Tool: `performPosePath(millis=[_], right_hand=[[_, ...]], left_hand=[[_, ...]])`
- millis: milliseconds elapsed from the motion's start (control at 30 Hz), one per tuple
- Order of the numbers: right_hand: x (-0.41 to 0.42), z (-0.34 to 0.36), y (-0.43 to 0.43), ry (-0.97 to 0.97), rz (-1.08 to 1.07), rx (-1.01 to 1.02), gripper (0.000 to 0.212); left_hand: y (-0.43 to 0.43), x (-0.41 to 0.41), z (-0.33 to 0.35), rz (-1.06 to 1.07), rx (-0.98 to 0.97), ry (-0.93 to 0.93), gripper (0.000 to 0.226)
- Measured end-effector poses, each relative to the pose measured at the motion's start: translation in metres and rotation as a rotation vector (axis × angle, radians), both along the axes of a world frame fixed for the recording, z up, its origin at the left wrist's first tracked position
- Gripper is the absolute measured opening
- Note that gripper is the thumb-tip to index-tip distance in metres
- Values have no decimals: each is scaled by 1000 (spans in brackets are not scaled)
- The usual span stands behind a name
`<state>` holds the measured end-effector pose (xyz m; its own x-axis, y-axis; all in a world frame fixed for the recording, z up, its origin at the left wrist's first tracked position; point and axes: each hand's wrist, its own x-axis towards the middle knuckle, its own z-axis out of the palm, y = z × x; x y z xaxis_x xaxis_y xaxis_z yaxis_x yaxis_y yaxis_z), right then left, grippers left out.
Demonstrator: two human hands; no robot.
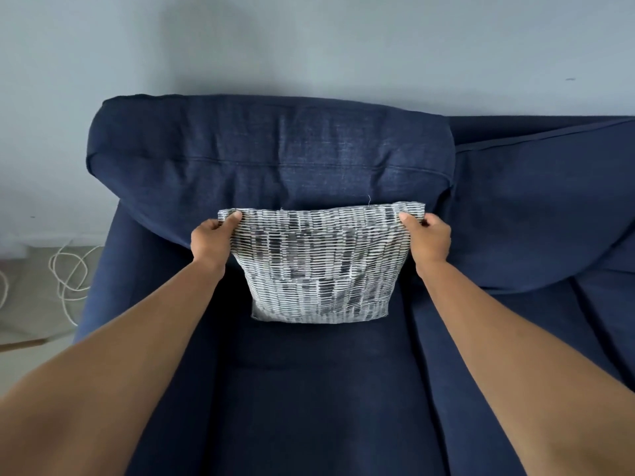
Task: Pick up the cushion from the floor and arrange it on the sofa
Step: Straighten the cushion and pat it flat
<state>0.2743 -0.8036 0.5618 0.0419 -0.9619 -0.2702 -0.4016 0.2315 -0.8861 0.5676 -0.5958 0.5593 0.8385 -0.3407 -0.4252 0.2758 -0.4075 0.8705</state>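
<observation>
A grey and white patterned cushion (319, 266) stands upright on the seat of the navy blue sofa (309, 389), leaning against the left back cushion (271, 159). My left hand (211, 240) pinches its top left corner. My right hand (429, 240) pinches its top right corner. The cushion's bottom edge rests on the seat. Both of my forearms reach in from the lower corners of the view.
A second navy back cushion (543, 207) leans at the right. The sofa's left armrest (99, 286) borders the seat. Coiled white cable (70, 273) lies on the floor to the left. A pale wall (309, 46) rises behind the sofa.
</observation>
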Motion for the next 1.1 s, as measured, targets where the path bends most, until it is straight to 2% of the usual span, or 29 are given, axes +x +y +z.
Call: performPosePath(millis=[100, 133, 200, 300, 367, 433, 500, 633, 700, 733, 800, 900, 1000, 1100], right_hand=[[-3, -5, 8, 214, -40, -127, 56], [-2, -5, 12, 255, -55, -237, 58], [7, -3, 23, 315, -11, -527, 53], [28, -8, 42, 431, 349, -817, 52], [38, -18, 53, 580, 677, -906, 58], [41, -32, 57, 776, 902, -964, 63], [34, -40, 48, 919, 923, -917, 65], [-3, -46, 9, 1105, 643, -599, 64], [-18, -44, 0, 1110, 538, -535, 65], [-21, -42, 2, 1074, 505, -547, 64], [-15, -40, 17, 987, 517, -666, 65], [10, -45, 56, 889, 738, -888, 67], [29, -69, 77, 879, 846, -1013, 68], [25, -90, 49, 922, 759, -983, 70]], left_hand=[[-1, -9, 0, 43, 114, -161, 51], [-1, -15, 1, 38, 145, -282, 53], [-2, -31, 0, -45, 212, -649, 54], [-6, -62, -9, -434, 238, -1118, 58], [-9, -80, -21, -796, 358, -1264, 67], [-10, -87, -38, -1043, 540, -1321, 72], [-12, -74, -47, -1110, 686, -1307, 71], [-7, -17, -48, -859, 939, -1131, 68], [-1, 2, -40, -720, 928, -1019, 66], [0, 3, -38, -685, 874, -1026, 66], [1, -12, -36, -712, 717, -1177, 68], [2, -62, -49, -938, 501, -1375, 70], [0, -93, -77, -1054, 530, -1335, 67], [-9, -75, -97, -920, 609, -1278, 65]])
